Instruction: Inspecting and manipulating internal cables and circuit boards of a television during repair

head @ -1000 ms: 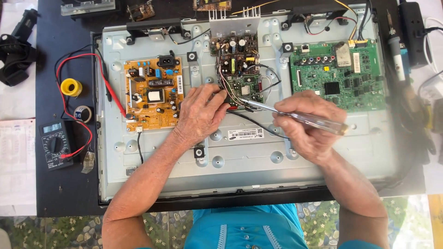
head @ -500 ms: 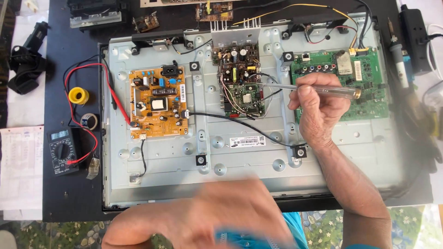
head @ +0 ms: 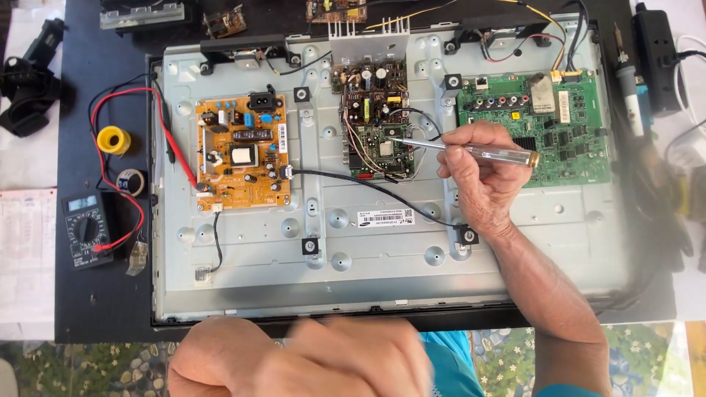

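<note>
Lowered slightly, right hand (head: 482, 176) keeps its closed grip on clear-handled screwdriver (head: 471, 151); left hand's (head: 353, 360) blurred.

You have three circuit boards mounted on the one grey metal back panel (head: 515, 250): an orange power board (head: 243, 158), a small middle board (head: 375, 117) and a green main board (head: 544, 125), with two more loose boards, one brown (head: 224, 22) and one orange (head: 337, 9), lying above the panel's top edge. Your two hands are in view, the right hand (head: 482, 180) holding one clear-handled screwdriver (head: 471, 151) and the left hand (head: 353, 360) blurred at the bottom edge. On the tabletop (head: 110, 294) to the left you can count one black multimeter (head: 87, 229), one yellow solder spool (head: 113, 140) and one tape roll (head: 131, 181).
</note>
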